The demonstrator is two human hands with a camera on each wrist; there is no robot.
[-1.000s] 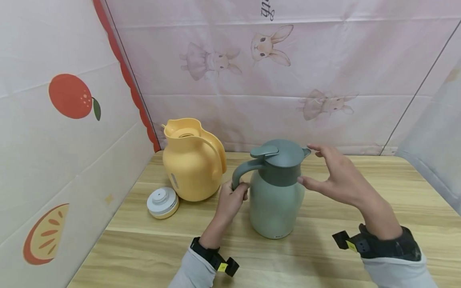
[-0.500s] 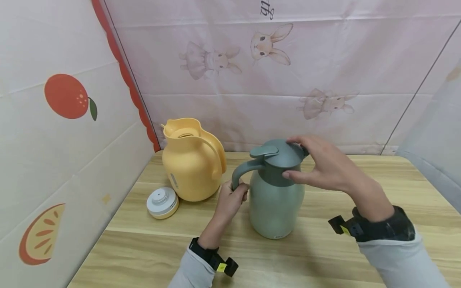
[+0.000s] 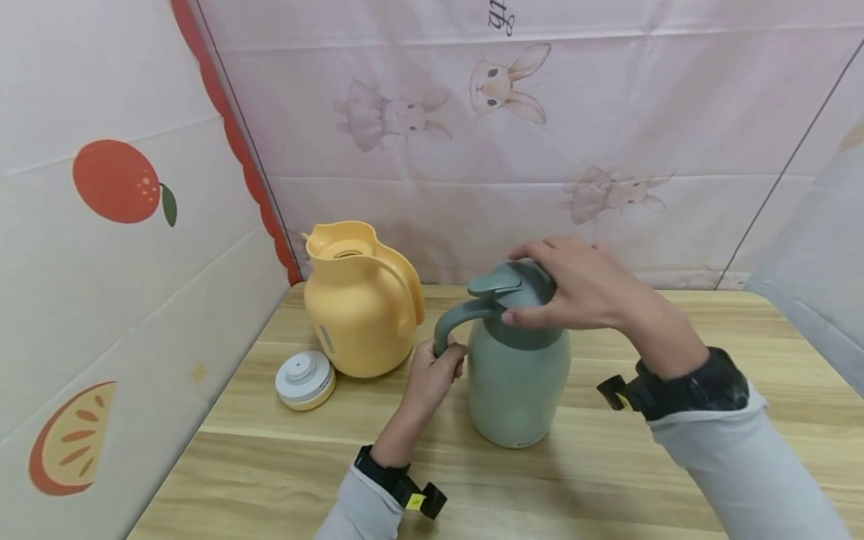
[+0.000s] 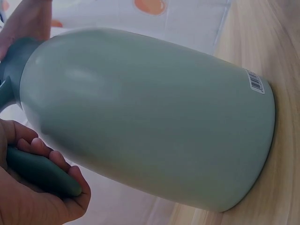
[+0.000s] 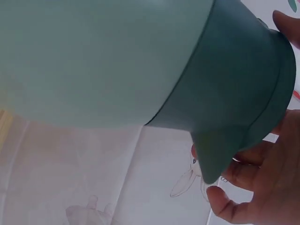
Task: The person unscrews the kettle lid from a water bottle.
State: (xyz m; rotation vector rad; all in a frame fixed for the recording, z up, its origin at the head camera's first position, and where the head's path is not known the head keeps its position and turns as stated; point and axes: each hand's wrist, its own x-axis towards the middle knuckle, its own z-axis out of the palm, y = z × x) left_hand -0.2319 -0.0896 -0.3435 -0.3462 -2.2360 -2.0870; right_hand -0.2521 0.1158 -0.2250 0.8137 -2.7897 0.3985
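A pale green thermos jug [image 3: 518, 397] stands upright on the wooden table, its neck, handle and lid a darker green. My left hand [image 3: 432, 375] grips the lower end of the handle [image 4: 44, 173], fingers curled round it in the left wrist view. Over the lid [image 3: 528, 291] lies my right hand [image 3: 583, 289], thumb at the near edge and fingers across the far side. The thumb press [image 3: 495, 283] on top stays uncovered. In the right wrist view the fingers curve beside the spout [image 5: 211, 154], and the thumb is at the lid's opposite edge.
A yellow jug [image 3: 358, 322] without its stopper stands at the back left, close to the wall. In front of it a white and yellow stopper [image 3: 304, 377] lies on the wooden table [image 3: 283, 480]. Printed sheets [image 3: 418, 202] hang behind and to the left.
My right hand has moved left from beside the spout onto the lid and now holds it. The left hand stays on the handle, and the jug has not moved.
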